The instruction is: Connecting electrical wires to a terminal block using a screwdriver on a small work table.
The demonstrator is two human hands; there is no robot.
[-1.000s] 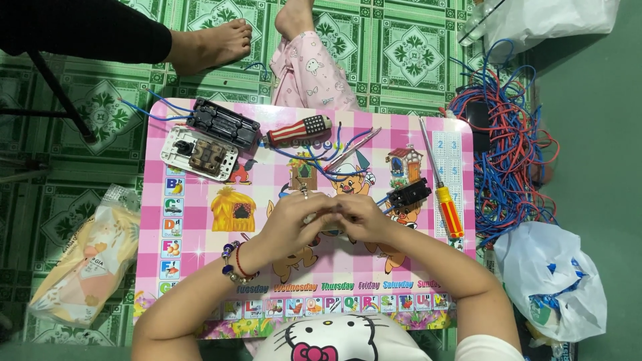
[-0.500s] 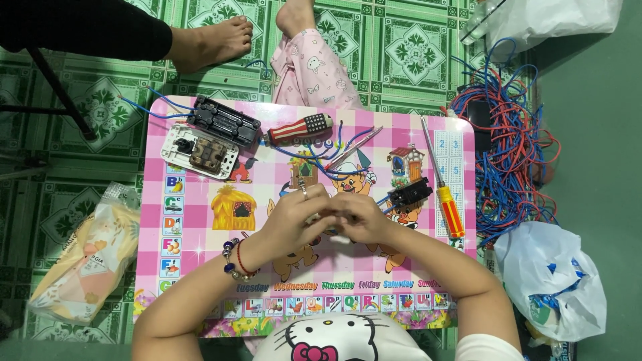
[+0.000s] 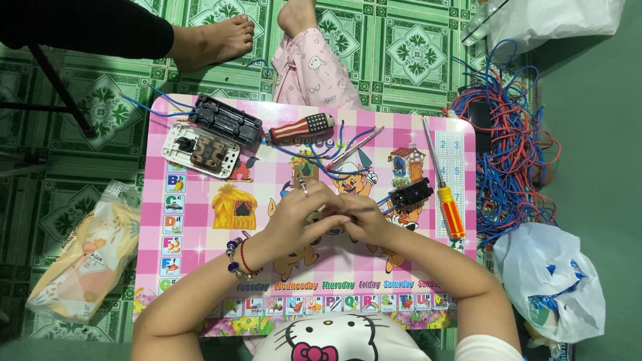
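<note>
My left hand and my right hand meet over the middle of a pink checked picture table. Both sets of fingers are pinched on a thin blue wire that runs up the table. A small dark tool shows between the fingertips, but I cannot tell what it is. A ring sits on my left finger and bead bracelets on my left wrist. A black electrical part lies just right of my right hand.
A black module and a white switch plate lie at the table's far left. A striped screwdriver and an orange-handled screwdriver lie on it too. Tangled red and blue wires and plastic bags are on the right. Another person's feet are beyond the table.
</note>
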